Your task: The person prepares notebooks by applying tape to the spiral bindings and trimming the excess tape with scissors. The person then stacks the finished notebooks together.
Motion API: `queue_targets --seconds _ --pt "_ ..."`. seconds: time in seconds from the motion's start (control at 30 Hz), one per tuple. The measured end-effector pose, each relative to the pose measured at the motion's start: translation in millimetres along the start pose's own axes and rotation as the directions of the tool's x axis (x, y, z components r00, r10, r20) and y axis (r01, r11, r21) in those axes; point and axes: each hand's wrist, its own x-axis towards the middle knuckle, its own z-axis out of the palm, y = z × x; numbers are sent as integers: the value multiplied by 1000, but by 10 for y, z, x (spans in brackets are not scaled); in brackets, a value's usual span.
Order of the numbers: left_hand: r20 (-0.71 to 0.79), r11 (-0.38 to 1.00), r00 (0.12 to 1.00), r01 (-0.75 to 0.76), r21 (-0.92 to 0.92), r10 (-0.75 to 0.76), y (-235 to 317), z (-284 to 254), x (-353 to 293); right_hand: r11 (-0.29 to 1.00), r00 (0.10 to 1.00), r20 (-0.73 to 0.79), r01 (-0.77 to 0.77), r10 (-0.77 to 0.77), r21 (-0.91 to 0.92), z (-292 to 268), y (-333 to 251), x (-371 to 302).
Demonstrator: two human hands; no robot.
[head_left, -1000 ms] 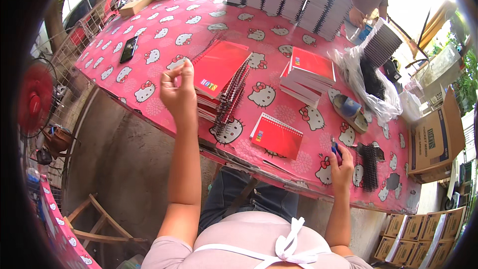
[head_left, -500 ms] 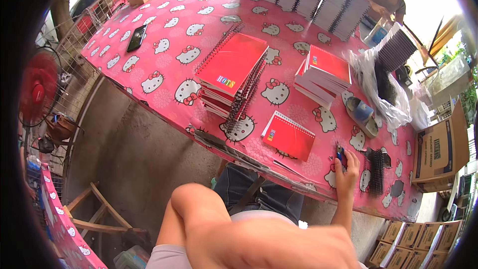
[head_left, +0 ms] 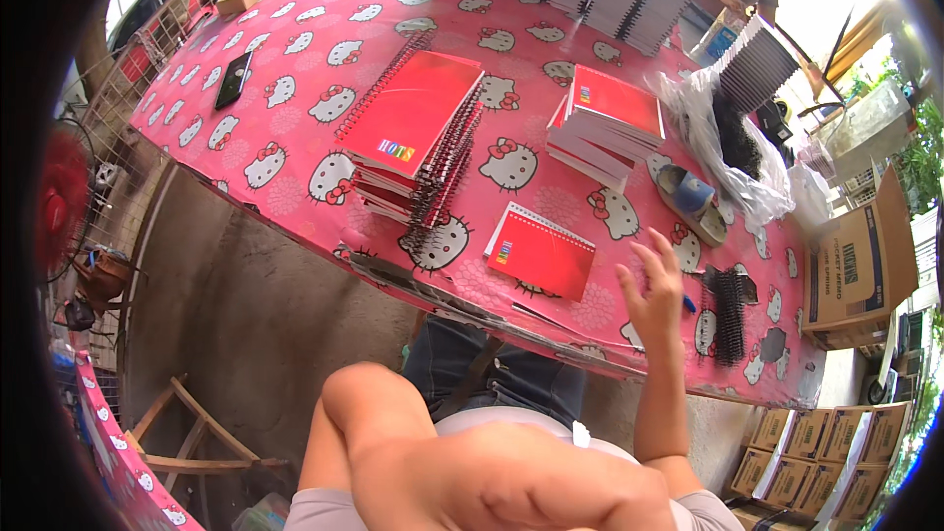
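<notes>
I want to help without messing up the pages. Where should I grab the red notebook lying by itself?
Probably its short right edge, coming from the right, where the open right hand is. The red notebook lies flat, so lift that edge and pinch it, thumb on top. Its far edge shows punched holes but no coil I can see, so squeeze the layers together.

A red fan stands left of a phone.
</notes>
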Motion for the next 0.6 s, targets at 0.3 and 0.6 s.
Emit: queue_targets --seconds 0.3,0.6 --pt "-89 931 926 363 -43 -366 206 120 -80 1000 955 297 -17 24 -26 423 -221 232" --pt "-181 947 933 288 -143 -311 172 144 -53 996 900 428 -85 82 -13 434 -130 327"
